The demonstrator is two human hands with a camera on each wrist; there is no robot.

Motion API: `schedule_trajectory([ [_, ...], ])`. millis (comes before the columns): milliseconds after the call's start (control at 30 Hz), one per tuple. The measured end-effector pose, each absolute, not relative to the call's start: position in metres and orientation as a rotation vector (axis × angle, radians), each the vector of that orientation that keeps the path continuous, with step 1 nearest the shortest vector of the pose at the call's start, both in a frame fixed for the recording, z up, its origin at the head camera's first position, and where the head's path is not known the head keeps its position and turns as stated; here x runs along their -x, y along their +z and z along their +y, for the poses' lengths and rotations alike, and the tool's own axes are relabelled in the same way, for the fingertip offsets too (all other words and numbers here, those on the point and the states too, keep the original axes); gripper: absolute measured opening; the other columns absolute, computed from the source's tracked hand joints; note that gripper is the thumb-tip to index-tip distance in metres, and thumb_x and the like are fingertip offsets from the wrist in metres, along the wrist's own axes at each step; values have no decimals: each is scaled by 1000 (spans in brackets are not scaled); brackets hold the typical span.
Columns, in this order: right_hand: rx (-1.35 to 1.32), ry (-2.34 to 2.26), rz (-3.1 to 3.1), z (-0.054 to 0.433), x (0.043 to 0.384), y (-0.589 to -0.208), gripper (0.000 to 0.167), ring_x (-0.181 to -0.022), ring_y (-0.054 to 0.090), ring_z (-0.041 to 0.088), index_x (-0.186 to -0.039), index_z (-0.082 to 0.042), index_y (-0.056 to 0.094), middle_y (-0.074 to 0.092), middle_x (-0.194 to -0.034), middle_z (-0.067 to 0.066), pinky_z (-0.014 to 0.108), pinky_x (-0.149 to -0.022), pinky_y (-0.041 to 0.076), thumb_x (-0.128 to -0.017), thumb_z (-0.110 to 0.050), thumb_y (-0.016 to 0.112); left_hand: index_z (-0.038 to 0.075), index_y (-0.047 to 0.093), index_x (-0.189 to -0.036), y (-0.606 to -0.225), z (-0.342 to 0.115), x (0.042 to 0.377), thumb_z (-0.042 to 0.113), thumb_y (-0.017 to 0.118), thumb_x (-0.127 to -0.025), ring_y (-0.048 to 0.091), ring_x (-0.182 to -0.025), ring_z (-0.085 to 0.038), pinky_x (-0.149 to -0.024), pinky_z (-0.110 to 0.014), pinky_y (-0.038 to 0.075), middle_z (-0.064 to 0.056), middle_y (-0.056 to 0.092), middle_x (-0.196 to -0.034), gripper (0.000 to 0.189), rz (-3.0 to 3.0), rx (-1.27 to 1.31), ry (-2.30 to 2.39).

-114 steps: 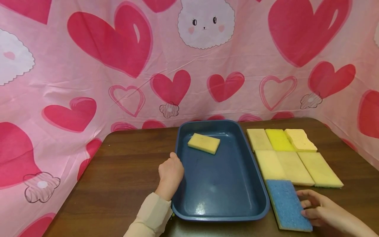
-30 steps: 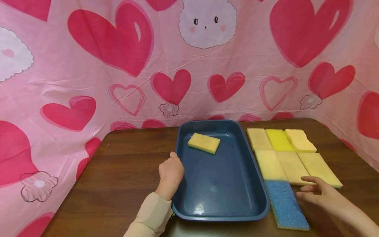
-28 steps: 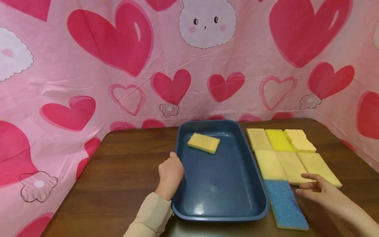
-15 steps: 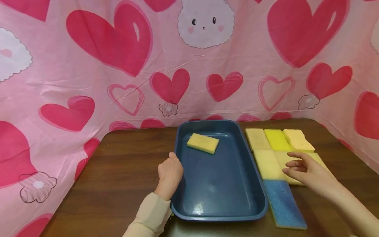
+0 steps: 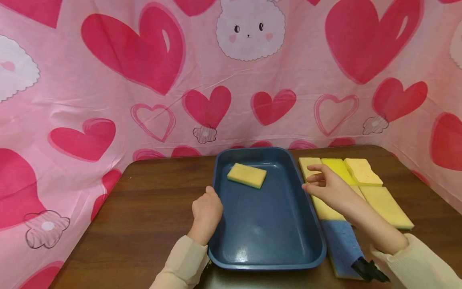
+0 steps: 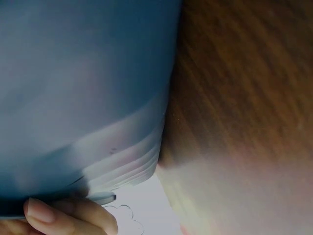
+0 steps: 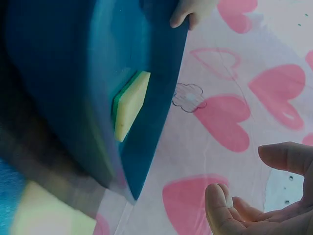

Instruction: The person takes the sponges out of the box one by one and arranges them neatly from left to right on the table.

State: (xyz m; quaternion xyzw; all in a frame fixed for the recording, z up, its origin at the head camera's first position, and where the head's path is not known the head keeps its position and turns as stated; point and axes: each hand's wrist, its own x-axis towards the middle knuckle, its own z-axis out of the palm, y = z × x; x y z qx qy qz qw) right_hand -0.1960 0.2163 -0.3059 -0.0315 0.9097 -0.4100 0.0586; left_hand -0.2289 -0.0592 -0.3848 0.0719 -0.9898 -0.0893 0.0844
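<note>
A deep blue rectangular tray (image 5: 267, 224) stands on the table, with one yellow sponge (image 5: 247, 175) lying near its far end. My left hand (image 5: 207, 210) grips the tray's left rim; the left wrist view shows its fingers (image 6: 73, 215) curled at the edge. Over the tray's right rim hovers my right hand (image 5: 330, 186), fingers loosely bent and nothing between them. Beneath and beside it lie several yellow sponges in rows, such as the right one (image 5: 388, 206), partly hidden by the arm. A blue-faced sponge (image 5: 337, 237) lies nearest me. The right wrist view shows the tray's sponge (image 7: 131, 106) has a green underside.
The brown wooden table (image 5: 159, 208) extends left of the tray. Behind it hangs a pink heart-print cloth (image 5: 202, 72). A black strap or clip (image 5: 369, 271) by my right wrist covers part of the blue-faced sponge.
My right hand was touching the blue-faced sponge; it has since come off it and moved up and left over the yellow sponges to the tray's rim. The left hand stays put.
</note>
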Motion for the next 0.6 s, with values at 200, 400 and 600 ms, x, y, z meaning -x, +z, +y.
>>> schedule_trajectory([
  [200, 95, -1301, 2722, 192, 211, -294, 65, -118, 47, 44, -144, 5, 25, 47, -130, 31, 55, -96, 45, -94, -23, 56, -2, 53, -98, -385, -59, 230, 5, 48, -90, 66, -63, -30, -58, -41, 50, -18, 67, -70, 12, -2960, -220, -267],
  [400, 82, -1366, 2652, 168, 226, -285, 64, -115, 52, 40, -145, 3, 25, 47, -132, 28, 53, -101, 43, -94, -24, 55, -3, 53, -102, -385, -60, 231, 7, 48, -91, 66, -65, -30, -59, -42, 51, -18, 67, -72, 15, -2995, -237, -281],
  [600, 61, -1536, 2522, 150, 243, -290, 63, -123, 49, 40, -145, 5, 22, 42, -136, 29, 50, -107, 39, -96, -20, 53, -2, 52, -98, -386, -60, 231, 6, 48, -91, 67, -65, -30, -59, -42, 51, -19, 68, -72, 12, -2985, -228, -276],
])
